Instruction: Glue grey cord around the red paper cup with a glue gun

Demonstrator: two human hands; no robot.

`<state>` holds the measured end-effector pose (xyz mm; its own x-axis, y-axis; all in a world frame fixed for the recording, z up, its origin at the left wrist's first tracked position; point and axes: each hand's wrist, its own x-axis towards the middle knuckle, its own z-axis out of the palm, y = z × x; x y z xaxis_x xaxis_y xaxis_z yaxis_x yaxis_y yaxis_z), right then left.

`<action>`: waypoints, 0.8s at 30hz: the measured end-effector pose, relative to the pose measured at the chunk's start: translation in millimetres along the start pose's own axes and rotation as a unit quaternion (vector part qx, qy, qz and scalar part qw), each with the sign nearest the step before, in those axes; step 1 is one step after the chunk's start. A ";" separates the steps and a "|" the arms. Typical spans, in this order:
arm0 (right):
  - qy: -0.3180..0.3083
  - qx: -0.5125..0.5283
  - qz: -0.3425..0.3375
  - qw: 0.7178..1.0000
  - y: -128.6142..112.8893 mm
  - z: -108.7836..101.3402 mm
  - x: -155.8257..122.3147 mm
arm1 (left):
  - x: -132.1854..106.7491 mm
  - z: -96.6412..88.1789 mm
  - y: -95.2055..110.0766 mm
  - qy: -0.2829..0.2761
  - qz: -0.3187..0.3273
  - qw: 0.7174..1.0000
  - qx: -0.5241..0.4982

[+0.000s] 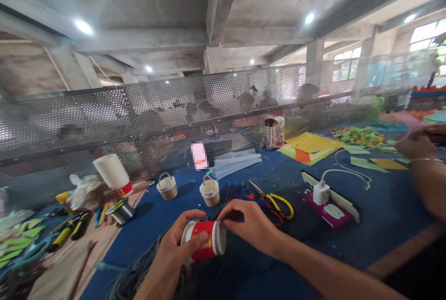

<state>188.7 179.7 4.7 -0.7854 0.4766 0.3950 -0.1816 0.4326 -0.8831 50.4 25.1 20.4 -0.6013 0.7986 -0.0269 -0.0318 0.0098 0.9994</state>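
Tilted on its side, a red and white paper cup (219, 239) is gripped by my left hand (173, 246), thumb across the red band and fingers behind. My right hand (252, 225) is closed in a pinch at the cup's right-hand rim. Whether a thin strand lies between those fingertips is too small to tell. Just beyond the cup stands a small basket (209, 193) with a looped handle and a pale top band. A second small basket (167, 188) of the same kind sits to its left. Scissors (278, 205) with yellow handles lie past my right hand.
A stack of paper cups (113, 174) leans at the left near a wire spool (121, 211) and pliers (81, 225). Dark cord (139, 267) lies by my left forearm. A charger (320, 193) rests on a purple box at right. Another person's hand (420, 144) holds pink material.
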 end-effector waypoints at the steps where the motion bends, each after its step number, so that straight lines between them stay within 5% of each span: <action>1: 0.009 -0.018 -0.010 1.000 -0.6 -0.8 -0.1 | 1.7 -0.6 -1.6 0.008 0.008 1.000 0.001; 7: 0.046 -0.057 -0.076 0.994 -10.4 -8.0 -2.3 | 0.2 -1.6 4.1 0.066 0.027 0.996 0.049; 13: -0.085 -0.038 -0.092 0.991 -20.1 -14.5 -7.0 | 1.3 -9.0 9.7 0.123 0.064 0.984 0.109; 16: -0.058 -0.130 -0.085 0.986 -19.9 -28.3 -2.5 | 2.4 -11.2 10.7 0.153 0.071 0.975 0.145; 20: 0.064 -0.359 -0.029 0.931 -11.6 -62.0 7.3 | 2.2 -10.0 12.6 0.181 0.094 0.965 0.167; 24: 0.051 -0.484 0.074 0.870 2.8 -89.7 7.3 | 1.7 -13.1 12.9 0.190 0.093 0.958 0.194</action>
<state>235.5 253.0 27.8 -0.6920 0.6257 0.3601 0.5396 0.7797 -0.3177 38.5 18.7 33.0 -0.8173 0.5325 0.2200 0.3586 0.1712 0.9177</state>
